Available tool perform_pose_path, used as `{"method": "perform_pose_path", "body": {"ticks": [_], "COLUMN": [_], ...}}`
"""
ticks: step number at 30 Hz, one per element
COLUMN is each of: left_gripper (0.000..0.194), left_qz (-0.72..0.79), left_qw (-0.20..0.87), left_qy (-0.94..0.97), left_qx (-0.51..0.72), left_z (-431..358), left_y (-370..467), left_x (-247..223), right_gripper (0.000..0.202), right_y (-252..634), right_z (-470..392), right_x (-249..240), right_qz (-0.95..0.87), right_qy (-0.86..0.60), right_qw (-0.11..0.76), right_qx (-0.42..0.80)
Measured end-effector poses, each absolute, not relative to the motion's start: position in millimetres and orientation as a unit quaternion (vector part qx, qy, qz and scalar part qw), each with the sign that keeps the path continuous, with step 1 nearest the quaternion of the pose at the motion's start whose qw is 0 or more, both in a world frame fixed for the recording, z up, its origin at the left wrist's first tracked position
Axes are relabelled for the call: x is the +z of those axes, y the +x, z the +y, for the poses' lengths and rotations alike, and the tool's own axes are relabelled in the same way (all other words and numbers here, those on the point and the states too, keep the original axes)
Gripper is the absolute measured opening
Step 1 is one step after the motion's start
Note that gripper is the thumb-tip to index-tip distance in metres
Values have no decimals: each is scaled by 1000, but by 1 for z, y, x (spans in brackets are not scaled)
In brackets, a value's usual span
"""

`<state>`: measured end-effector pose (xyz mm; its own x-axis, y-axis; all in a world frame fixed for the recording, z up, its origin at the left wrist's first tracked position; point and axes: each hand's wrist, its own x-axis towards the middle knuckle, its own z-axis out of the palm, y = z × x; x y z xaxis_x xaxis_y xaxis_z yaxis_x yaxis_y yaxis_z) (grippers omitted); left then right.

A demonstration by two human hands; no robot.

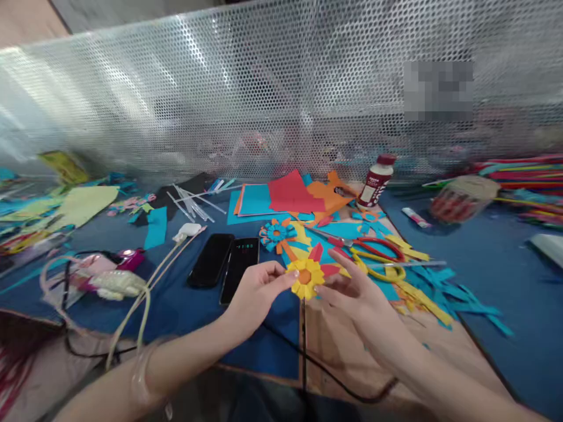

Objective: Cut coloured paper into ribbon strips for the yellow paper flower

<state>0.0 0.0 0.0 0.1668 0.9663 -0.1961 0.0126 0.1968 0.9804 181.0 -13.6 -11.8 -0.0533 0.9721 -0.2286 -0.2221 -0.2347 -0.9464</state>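
A yellow paper flower (307, 279) with an orange centre is held up over the table's middle. My left hand (259, 288) pinches its left edge between thumb and fingers. From the other side my right hand (358, 296) reaches in, fingers spread and its thumb tip at the petals' lower right edge. Pink-red paper petals (329, 270) show just behind the flower. Beyond it lies a blue and orange paper flower (276, 233). Red-handled scissors (365, 245) and yellow-handled scissors (382, 271) lie behind my right hand.
Two dark phones (212, 259) lie left of my hands, near a white charger (190, 229) with cables. Coloured paper sheets (294, 193) and a drink bottle (377, 183) stand farther back. Blue paper strips (461, 296) are scattered right. A perforated metal screen (281, 88) bounds the table's back.
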Motion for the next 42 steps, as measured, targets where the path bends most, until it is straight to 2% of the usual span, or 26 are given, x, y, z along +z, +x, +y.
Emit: {"method": "perform_pose_path", "body": {"ticks": [6,12,19,26,30,37,42], "left_gripper": [38,34,28,33,33,35,34], "left_qz": [491,492,480,484,486,503,511], "left_qw": [588,541,549,602,592,543,547], "left_qy": [481,520,527,460,465,511,505], "left_qx": [426,440,437,438,444,437,429], "left_z": [4,1,1,-2,-1,-4,-7], "left_y": [2,6,10,15,14,6,2], "left_x": [-1,-3,-7,-6,-5,-6,-8], "right_gripper": [79,45,43,49,52,84,81], "right_y": [180,171,164,167,168,172,171], "right_z": [-11,-16,-14,-12,-13,-16,-16], "right_x": [-12,-3,-5,-15,-13,-5,-6], "right_qz": [-392,-400,-433,-447,-440,-394,-438], "right_qy": [-480,-449,-426,-411,-412,-498,-533], "right_qw": [506,481,489,488,474,491,476], "right_qx": [600,639,625,627,642,597,546]}}
